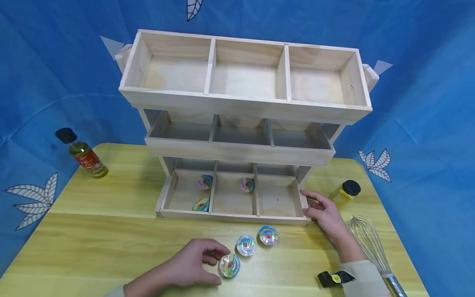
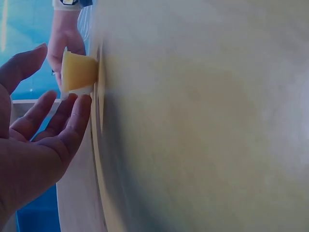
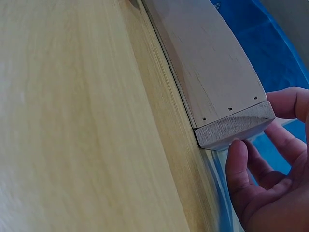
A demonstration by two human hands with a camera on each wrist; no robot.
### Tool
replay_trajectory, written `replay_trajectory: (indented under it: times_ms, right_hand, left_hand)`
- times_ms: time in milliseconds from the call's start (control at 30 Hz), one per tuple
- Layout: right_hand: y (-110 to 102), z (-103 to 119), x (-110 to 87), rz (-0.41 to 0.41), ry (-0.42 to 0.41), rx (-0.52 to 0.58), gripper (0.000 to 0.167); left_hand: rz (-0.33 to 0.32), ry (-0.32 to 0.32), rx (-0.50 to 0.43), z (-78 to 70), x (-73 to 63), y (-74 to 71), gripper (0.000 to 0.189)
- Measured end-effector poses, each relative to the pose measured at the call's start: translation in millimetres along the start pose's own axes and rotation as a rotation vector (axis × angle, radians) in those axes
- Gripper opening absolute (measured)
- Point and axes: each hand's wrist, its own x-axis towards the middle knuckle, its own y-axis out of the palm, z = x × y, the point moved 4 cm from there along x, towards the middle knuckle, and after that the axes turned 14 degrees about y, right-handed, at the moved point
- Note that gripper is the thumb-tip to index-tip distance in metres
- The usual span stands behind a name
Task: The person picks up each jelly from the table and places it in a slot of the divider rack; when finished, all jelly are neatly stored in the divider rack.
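Note:
My left hand (image 1: pixel 193 264) is beside a small jelly cup (image 1: pixel 229 265) with a clear printed lid, on the table's near side. Its thumb stands apart from the cup. In the left wrist view, the fingertips (image 2: pixel 83 101) are at the side of the cup, its yellow filling (image 2: pixel 79 71) showing. Two more jelly cups, one in the middle (image 1: pixel 245 246) and one farther back (image 1: pixel 268 235), lie to the right. My right hand (image 1: pixel 326 216) rests against the right end of the wooden rack's bottom tier (image 1: pixel 237 218), thumb and index finger touching around its corner (image 3: pixel 236 128).
Three jelly cups lie in the bottom tier's left and middle compartments. The rack's middle tier (image 1: pixel 237 150) and top tier (image 1: pixel 245 101) rise above. An oil bottle (image 1: pixel 88 159) stands left; a yellow jar (image 1: pixel 343 194) and a whisk (image 1: pixel 371 243) are right. A black strap (image 1: pixel 326 279) lies by the right sleeve.

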Motion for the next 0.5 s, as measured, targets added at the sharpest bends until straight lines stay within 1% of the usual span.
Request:
replay_trajectory:
  times_ms: [167,300,500]
  right_hand:
    - [0,0,-0.6,0.002,-0.005,0.000,0.054]
    - [0,0,-1.1,0.002,-0.004,-0.007,0.054]
    - [0,2,-1.7,-0.009,0.003,-0.022,0.055]
  left_hand:
    - [0.030,-0.012,0.022,6.3,3.3,3.4,0.056]
    - [0.043,-0.016,0.017,10.0,6.8,5.9,0.057]
    - [0.047,0.015,0.002,10.7,12.4,10.1,0.056]
